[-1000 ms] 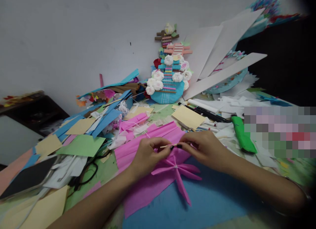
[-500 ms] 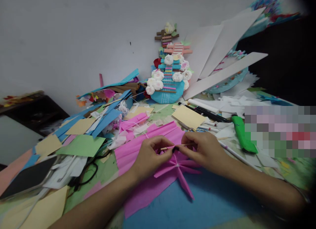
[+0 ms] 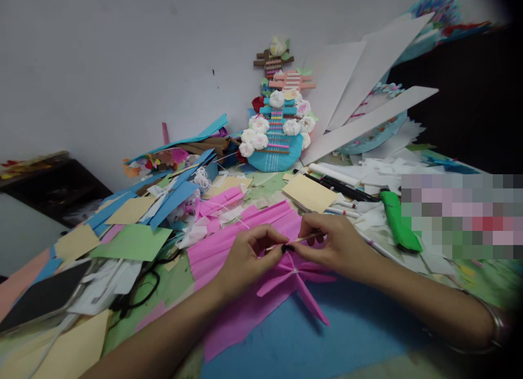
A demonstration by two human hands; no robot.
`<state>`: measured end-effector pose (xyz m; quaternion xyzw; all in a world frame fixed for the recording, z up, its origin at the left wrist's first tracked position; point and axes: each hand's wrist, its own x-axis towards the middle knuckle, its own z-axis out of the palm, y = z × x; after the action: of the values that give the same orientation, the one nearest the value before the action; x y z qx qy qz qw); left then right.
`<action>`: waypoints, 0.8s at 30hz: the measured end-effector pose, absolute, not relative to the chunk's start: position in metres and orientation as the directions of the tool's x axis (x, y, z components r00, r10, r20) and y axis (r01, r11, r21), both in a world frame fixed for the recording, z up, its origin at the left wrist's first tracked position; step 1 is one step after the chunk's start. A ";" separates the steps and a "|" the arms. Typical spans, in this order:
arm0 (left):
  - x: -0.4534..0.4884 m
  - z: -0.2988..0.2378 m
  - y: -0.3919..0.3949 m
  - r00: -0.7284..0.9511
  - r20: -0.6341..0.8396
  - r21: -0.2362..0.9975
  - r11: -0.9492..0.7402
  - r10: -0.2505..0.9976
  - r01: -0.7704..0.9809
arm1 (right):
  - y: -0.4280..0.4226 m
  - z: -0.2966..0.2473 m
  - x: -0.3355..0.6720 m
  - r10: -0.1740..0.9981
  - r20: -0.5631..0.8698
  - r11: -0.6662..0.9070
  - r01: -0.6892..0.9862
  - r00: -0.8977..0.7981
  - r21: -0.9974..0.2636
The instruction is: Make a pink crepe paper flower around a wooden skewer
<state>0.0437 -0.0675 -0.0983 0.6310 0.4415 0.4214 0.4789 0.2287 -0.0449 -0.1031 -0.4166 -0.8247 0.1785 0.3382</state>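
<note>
A thin wooden stick (image 3: 304,238) runs crosswise between my fingertips. My left hand (image 3: 247,256) pinches it near one end, and my right hand (image 3: 337,243) grips it farther right. One petal of a pink paper flower (image 3: 309,300) is caught at the stick between both thumbs. The flower's other narrow petals hang and spread below my fingers from a small pale centre. Beneath my hands lies a creased pink crepe paper sheet (image 3: 229,324), partly over a blue sheet (image 3: 281,349).
Paper scraps, a green card (image 3: 133,242) and a dark phone-like slab (image 3: 44,297) lie at left. Ahead stands a blue paper guitar with white flowers (image 3: 275,150). Black pens (image 3: 347,187), a yellow card (image 3: 309,192) and a green wrapped item (image 3: 400,221) are at right.
The flower's hanging petals have swung slightly to the right. The stick has tilted a little between my fingers. Both hands keep nearly the same place and grip.
</note>
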 end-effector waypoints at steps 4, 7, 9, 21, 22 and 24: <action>0.042 -0.101 -0.067 0.247 0.128 0.950 -0.190 0.961 0.246 | -0.040 -0.103 0.231 0.729 0.403 0.680 0.524 -0.553 -0.512; 0.041 -0.101 -0.066 0.240 0.153 0.933 -0.220 0.959 0.286 | -0.037 -0.104 0.232 0.681 0.395 0.731 0.536 -0.617 -0.422; 0.041 -0.101 -0.066 0.245 0.154 0.931 -0.224 0.957 0.289 | -0.037 -0.105 0.232 0.686 0.387 0.727 0.558 -0.616 -0.400; 0.044 -0.103 -0.066 0.280 0.111 0.963 -0.173 0.953 0.206 | -0.040 -0.101 0.230 0.761 0.380 0.648 0.587 -0.525 -0.485; 0.045 -0.102 -0.066 0.269 0.106 0.963 -0.167 0.957 0.212 | -0.040 -0.101 0.230 0.760 0.386 0.649 0.588 -0.523 -0.483; 0.045 -0.101 -0.067 0.254 0.088 0.962 -0.148 0.963 0.228 | -0.041 -0.102 0.229 0.759 0.395 0.651 0.593 -0.518 -0.473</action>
<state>0.0453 -0.0668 -0.1012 0.6442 0.4623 0.3989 0.4606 0.2293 -0.0411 -0.1017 -0.3932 -0.8597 0.1407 0.2941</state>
